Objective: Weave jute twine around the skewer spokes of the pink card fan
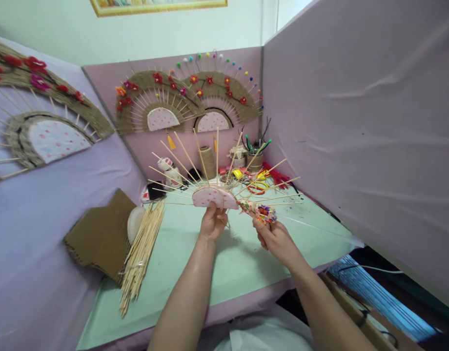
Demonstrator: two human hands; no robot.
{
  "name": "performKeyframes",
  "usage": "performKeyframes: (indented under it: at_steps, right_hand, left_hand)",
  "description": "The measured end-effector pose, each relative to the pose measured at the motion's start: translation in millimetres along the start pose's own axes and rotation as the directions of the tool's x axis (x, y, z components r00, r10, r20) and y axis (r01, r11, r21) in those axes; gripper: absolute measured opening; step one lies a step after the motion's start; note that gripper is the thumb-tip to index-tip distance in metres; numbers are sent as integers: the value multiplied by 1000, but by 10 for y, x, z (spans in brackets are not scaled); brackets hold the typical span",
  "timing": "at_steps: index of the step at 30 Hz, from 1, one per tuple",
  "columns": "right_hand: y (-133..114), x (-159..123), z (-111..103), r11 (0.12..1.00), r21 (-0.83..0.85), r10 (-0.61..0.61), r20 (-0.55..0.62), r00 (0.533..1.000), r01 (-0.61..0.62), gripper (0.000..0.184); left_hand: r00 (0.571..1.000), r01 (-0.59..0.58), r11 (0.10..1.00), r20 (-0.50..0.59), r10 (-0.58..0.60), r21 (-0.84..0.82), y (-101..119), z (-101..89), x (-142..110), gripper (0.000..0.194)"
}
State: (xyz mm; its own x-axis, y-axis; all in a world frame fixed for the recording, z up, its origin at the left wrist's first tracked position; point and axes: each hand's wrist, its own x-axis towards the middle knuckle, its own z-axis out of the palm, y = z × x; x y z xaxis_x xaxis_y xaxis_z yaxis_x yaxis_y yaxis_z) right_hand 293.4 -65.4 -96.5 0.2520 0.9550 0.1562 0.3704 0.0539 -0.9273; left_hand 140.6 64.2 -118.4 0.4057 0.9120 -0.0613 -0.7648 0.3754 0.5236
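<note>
My left hand (213, 222) grips the lower edge of a half-round fan base (212, 196), white with pink spots. Thin bamboo sticks (186, 152) spread out from its curved side like rays. My right hand (270, 234) is closed around a flower-patterned glue gun (263, 212), whose front end points left at the right corner of the base. Whether the tip touches the base or a stick, I cannot tell. Both hands are above the pale green tabletop (184, 273).
A bundle of bamboo sticks (142, 258) lies left, beside brown cardboard (100, 239) and a white disc (135, 224). At the back stand a twine spool (207, 163) and a tool pot (254, 161), with yellow-handled scissors (257, 186) nearby. Finished fans (224, 90) hang behind.
</note>
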Motion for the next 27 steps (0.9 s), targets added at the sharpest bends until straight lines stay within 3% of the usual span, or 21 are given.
performKeyframes:
  at_steps: [27]
  right_hand:
    - [67,6,24,998,-60,28,22,999,-27,58]
  left_hand:
    - [999,-1,998,-43,-1,-56,20,56,-15,7]
